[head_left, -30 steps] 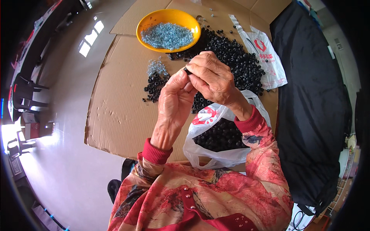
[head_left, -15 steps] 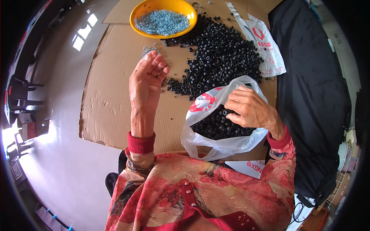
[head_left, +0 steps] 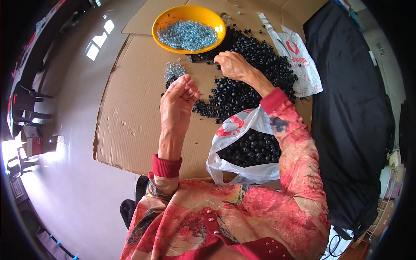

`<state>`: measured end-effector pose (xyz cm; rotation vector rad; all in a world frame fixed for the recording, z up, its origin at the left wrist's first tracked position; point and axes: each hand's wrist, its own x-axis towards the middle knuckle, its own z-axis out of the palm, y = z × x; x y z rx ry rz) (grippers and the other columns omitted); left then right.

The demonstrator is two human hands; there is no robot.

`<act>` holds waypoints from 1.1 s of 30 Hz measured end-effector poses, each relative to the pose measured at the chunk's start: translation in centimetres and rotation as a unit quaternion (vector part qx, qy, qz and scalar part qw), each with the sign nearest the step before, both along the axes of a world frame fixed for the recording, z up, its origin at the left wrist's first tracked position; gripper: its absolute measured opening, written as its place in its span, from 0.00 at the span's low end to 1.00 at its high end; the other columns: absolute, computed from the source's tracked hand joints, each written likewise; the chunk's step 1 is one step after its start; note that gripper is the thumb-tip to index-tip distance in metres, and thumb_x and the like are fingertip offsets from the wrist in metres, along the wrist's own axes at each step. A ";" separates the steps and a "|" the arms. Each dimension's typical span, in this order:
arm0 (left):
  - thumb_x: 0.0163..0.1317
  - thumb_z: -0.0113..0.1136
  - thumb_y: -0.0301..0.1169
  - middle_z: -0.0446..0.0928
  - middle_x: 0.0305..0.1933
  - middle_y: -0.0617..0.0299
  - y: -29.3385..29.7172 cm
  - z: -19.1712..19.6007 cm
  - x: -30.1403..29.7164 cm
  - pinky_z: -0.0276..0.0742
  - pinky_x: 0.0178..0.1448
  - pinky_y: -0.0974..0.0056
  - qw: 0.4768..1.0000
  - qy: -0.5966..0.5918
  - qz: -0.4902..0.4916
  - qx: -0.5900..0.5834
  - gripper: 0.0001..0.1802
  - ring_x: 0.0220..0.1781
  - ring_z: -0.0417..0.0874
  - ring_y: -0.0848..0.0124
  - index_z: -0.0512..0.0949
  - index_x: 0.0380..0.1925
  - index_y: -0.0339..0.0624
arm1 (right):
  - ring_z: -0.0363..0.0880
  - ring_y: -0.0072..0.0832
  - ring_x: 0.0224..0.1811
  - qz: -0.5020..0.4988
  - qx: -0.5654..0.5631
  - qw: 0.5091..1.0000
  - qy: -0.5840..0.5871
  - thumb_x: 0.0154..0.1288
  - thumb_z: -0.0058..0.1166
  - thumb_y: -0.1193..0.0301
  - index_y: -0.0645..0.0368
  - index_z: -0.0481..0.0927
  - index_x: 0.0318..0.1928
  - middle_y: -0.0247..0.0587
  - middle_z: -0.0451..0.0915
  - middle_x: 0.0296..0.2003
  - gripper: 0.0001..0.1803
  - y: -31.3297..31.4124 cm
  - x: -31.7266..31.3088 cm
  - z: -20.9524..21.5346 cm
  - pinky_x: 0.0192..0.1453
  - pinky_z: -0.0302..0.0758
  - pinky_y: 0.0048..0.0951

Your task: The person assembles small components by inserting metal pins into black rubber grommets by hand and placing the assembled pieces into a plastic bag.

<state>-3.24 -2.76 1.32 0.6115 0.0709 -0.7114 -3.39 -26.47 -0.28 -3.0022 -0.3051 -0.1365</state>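
Note:
My left hand [head_left: 177, 102] is raised above the cardboard sheet [head_left: 130, 108], fingers pinched together on a small thin metal piece, close to a little heap of silver screws [head_left: 174, 69]. My right hand [head_left: 232, 65] reaches forward onto the pile of small black plastic rings [head_left: 255, 65], fingertips down among them; whether it grips one I cannot tell. An orange bowl [head_left: 164, 21] full of silver screws stands at the far edge. A white plastic bag [head_left: 229, 169] holding several black rings lies open by my right elbow.
A flat white plastic bag with red print [head_left: 294, 52] lies right of the black pile. A large black cloth or bag [head_left: 351, 108] covers the right side. Glossy floor [head_left: 65, 130] spreads to the left, with dark chairs [head_left: 26, 102] at the far left.
My right hand left the open white bag and moved forward to the black ring pile near the orange bowl. My left hand stayed raised and drifted slightly down.

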 end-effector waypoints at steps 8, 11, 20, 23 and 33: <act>0.63 0.53 0.31 0.76 0.33 0.62 0.5 -1.2 1.3 0.74 0.40 0.68 0.999 0.020 0.020 0.023 0.10 0.32 0.76 0.76 0.74 0.39 0.36 | 0.78 0.41 0.34 -0.015 0.116 0.993 -0.028 0.52 0.45 0.79 0.63 0.79 0.34 0.48 0.79 0.30 0.10 -1.3 1.0 -0.3 0.41 0.75 0.36; 0.63 0.53 0.31 0.76 0.33 0.61 0.9 -1.7 1.7 0.74 0.40 0.69 0.999 0.021 0.030 0.030 0.10 0.32 0.76 0.75 0.73 0.39 0.35 | 0.79 0.41 0.32 -0.035 0.128 0.991 -0.023 0.50 0.45 0.79 0.64 0.79 0.30 0.48 0.79 0.27 0.09 -0.8 0.6 0.3 0.41 0.75 0.37; 0.63 0.53 0.31 0.76 0.33 0.61 0.8 -1.6 1.8 0.74 0.40 0.69 0.997 0.005 0.051 0.053 0.10 0.33 0.76 0.75 0.74 0.39 0.35 | 0.74 0.37 0.30 0.059 0.074 0.995 0.035 0.49 0.51 0.73 0.63 0.76 0.30 0.42 0.77 0.25 0.07 2.2 -0.7 -0.9 0.42 0.69 0.34; 0.62 0.53 0.31 0.76 0.33 0.61 0.6 -1.7 1.4 0.74 0.40 0.69 0.998 0.005 0.041 0.050 0.10 0.33 0.76 0.75 0.74 0.39 0.35 | 0.74 0.39 0.31 0.071 0.022 0.997 0.030 0.46 0.49 0.74 0.63 0.75 0.29 0.42 0.76 0.25 0.07 2.6 -0.7 -1.7 0.43 0.70 0.35; 0.60 0.56 0.27 0.77 0.33 0.61 -1.2 -0.9 -0.7 0.75 0.39 0.70 0.999 -0.009 -0.016 0.042 0.09 0.31 0.77 0.76 0.75 0.39 0.35 | 0.77 0.17 0.33 -0.065 0.528 0.842 0.090 0.53 0.58 0.76 0.62 0.80 0.38 0.34 0.81 0.31 0.09 4.0 -2.9 4.2 0.38 0.76 0.19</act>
